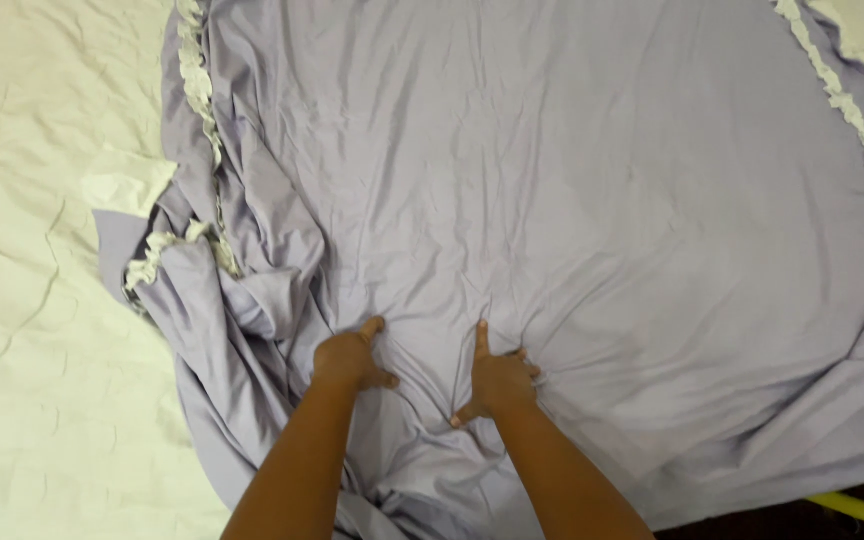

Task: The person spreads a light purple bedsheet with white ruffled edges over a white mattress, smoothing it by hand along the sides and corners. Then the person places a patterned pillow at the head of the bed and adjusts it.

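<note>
A large lilac sheet (572, 180) with a white ruffled trim (192, 90) lies spread over a bed. My left hand (350, 358) presses on the cloth near its lower middle, fingers curled into the fabric and bunching it. My right hand (497, 380) sits a hand's width to the right, fingers also curled into the cloth with the thumb and forefinger out. Creases radiate from both hands. The sheet's left side is rumpled in folds (222, 290).
A cream bed cover (42, 300) lies under the sheet and shows at the left and top right. A yellow bar (857, 508) and a dark floor strip show at the bottom right, past the bed's edge.
</note>
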